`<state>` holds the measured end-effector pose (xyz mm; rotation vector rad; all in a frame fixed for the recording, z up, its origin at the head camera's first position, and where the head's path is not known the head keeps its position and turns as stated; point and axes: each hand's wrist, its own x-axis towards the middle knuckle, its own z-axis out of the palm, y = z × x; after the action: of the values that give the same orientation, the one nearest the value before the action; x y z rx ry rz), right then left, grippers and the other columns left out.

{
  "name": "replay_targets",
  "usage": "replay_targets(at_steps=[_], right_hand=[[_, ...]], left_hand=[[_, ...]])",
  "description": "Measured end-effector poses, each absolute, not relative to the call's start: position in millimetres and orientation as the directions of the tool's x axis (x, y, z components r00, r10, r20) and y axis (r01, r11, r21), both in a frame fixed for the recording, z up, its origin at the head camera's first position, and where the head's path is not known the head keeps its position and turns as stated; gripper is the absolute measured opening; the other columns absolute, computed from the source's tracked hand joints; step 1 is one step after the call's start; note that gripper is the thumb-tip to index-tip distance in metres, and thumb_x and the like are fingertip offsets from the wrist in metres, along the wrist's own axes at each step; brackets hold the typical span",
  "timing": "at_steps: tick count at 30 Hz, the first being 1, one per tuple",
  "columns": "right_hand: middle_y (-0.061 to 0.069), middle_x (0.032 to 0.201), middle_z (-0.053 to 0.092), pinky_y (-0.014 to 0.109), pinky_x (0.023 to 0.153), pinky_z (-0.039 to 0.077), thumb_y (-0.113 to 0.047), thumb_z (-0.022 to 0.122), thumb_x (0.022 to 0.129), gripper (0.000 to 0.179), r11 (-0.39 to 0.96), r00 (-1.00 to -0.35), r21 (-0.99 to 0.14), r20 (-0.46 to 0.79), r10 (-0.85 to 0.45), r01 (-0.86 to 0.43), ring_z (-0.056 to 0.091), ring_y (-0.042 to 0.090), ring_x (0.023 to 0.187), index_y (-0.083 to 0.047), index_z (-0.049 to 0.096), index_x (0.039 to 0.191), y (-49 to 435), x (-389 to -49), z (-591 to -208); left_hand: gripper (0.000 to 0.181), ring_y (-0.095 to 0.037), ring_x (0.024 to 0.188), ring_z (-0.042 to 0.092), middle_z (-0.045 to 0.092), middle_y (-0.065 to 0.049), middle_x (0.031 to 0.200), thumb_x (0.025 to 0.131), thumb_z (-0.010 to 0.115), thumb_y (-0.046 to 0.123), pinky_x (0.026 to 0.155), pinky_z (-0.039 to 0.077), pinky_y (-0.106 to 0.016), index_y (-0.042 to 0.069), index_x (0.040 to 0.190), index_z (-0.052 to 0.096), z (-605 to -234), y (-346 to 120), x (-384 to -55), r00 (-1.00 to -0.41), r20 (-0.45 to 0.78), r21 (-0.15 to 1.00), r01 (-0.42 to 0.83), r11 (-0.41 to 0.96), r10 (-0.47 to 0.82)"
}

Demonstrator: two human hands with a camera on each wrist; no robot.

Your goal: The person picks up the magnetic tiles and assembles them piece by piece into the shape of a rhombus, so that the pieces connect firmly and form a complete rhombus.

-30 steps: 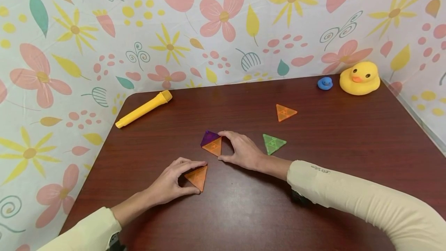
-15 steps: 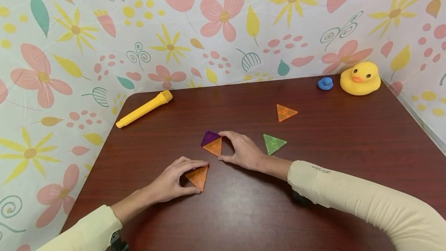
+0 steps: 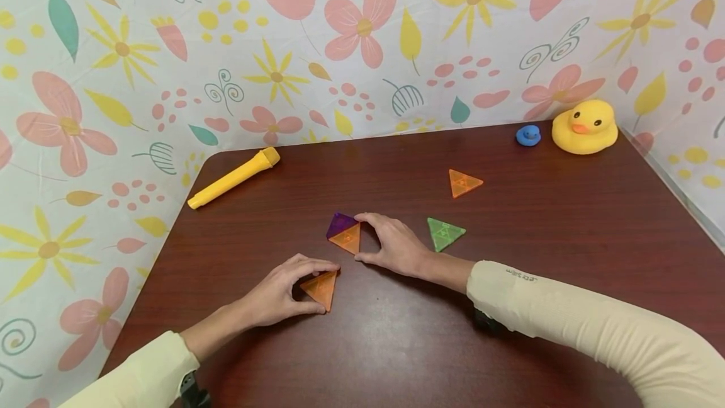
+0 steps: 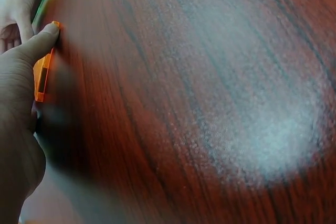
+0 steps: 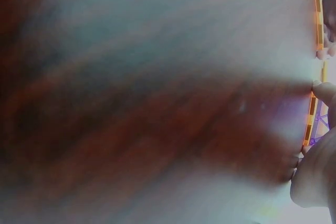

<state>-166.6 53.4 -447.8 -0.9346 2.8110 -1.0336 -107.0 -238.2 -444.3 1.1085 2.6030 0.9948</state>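
- Near orange triangle [image 3: 321, 290]: in the left hand, over the middle of the table [image 3: 385, 345], closer to the person than the purple and orange pair and apart from it. Whether it touches the wood, I cannot tell.
- Left hand [image 3: 277, 293]: thumb and fingers spread about as wide as this triangle, gripping it between them, with the thumb at the lower corner and fingertips at the upper one. The left wrist view shows the thumb against the triangle's corner.
- Right hand [image 3: 399, 247]: thumb and a fingertip bent into a wide pinch, holding the joined orange triangle [image 3: 348, 239] by two corners.
- Purple triangle [image 3: 340, 224]: edge to edge with that joined piece, on its far side.
- Green triangle [image 3: 444, 233]: flat on the table, near the right hand and to its right.
- Far orange triangle [image 3: 464, 183]: also flat, beyond the green one and apart from it.
- Yellow microphone [image 3: 233, 178]: lying slantwise near the table's far left corner.
- Blue duck [image 3: 528, 136] and larger yellow duck [image 3: 585, 131]: side by side at the far right, before the flowered cloth [image 3: 362, 112].
- Both arms wear pale sleeves [image 3: 566, 310].
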Motion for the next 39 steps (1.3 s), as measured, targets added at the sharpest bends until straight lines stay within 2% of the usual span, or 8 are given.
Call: replay_targets(at_steps=[5, 12, 17, 26, 31, 39], right_hand=[[0.016, 0.146, 0.063, 0.048, 0.105, 0.053, -0.03, 0.092, 0.086, 0.077, 0.602, -0.822, -0.594, 0.193, -0.536, -0.533, 0.063, 0.032, 0.13, -0.002, 0.056, 0.148, 53.4, -166.3, -447.7], [0.016, 0.146, 0.063, 0.048, 0.105, 0.053, -0.031, 0.092, 0.087, 0.077, 0.602, -0.821, -0.594, 0.197, -0.535, -0.534, 0.063, 0.032, 0.13, -0.002, 0.056, 0.148, 53.8, -166.6, -447.6], [0.017, 0.146, 0.063, 0.048, 0.105, 0.053, -0.03, 0.092, 0.086, 0.077, 0.602, -0.822, -0.595, 0.194, -0.535, -0.532, 0.063, 0.033, 0.131, -0.002, 0.056, 0.148, 54.1, -166.2, -447.4], [0.017, 0.146, 0.063, 0.049, 0.105, 0.053, -0.029, 0.092, 0.086, 0.077, 0.599, -0.824, -0.602, 0.193, -0.533, -0.528, 0.063, 0.033, 0.13, -0.002, 0.056, 0.148, 53.9, -165.8, -447.0], [0.017, 0.145, 0.063, 0.049, 0.105, 0.053, -0.029, 0.092, 0.086, 0.077, 0.6, -0.823, -0.599, 0.197, -0.532, -0.531, 0.064, 0.032, 0.129, -0.001, 0.056, 0.148, 54.0, -166.3, -447.6], [0.016, 0.145, 0.063, 0.049, 0.105, 0.053, -0.03, 0.092, 0.086, 0.077, 0.601, -0.824, -0.598, 0.196, -0.532, -0.531, 0.064, 0.032, 0.129, -0.001, 0.056, 0.148, 54.2, -166.6, -447.6]], left_hand=[[0.066, -0.013, 0.12, 0.062, 0.065, 0.01, 0.142, 0.085, 0.093, 0.029, 0.096, 0.055, -0.038, 0.021, 0.144, 0.066, -444.4, -238.4, -107.9, -0.695, 0.189, 0.636, 0.625, 0.453, 0.694], [0.061, -0.016, 0.111, 0.066, 0.067, 0.003, 0.139, 0.086, 0.091, 0.018, 0.083, 0.057, -0.032, 0.016, 0.142, 0.065, -442.3, -237.7, -110.1, -0.687, 0.229, 0.679, 0.621, 0.392, 0.69], [0.064, -0.015, 0.11, 0.066, 0.065, 0.004, 0.142, 0.087, 0.09, 0.016, 0.086, 0.058, -0.032, 0.016, 0.145, 0.063, -442.6, -238.6, -110.2, -0.695, 0.211, 0.681, 0.609, 0.407, 0.687], [0.066, -0.012, 0.103, 0.069, 0.073, 0.005, 0.129, 0.085, 0.092, 0.013, 0.083, 0.059, -0.033, 0.012, 0.145, 0.064, -443.9, -242.8, -109.9, -0.729, 0.206, 0.671, 0.591, 0.448, 0.653], [0.062, -0.013, 0.103, 0.072, 0.075, 0.004, 0.125, 0.086, 0.091, 0.011, 0.084, 0.06, -0.035, 0.012, 0.143, 0.067, -444.7, -244.0, -110.2, -0.731, 0.222, 0.675, 0.593, 0.439, 0.645], [0.049, -0.012, 0.096, 0.074, 0.078, 0.007, 0.11, 0.089, 0.088, 0.012, 0.084, 0.062, -0.036, 0.015, 0.135, 0.072, -442.2, -244.7, -109.7, -0.761, 0.192, 0.72, 0.538, 0.438, 0.62]])
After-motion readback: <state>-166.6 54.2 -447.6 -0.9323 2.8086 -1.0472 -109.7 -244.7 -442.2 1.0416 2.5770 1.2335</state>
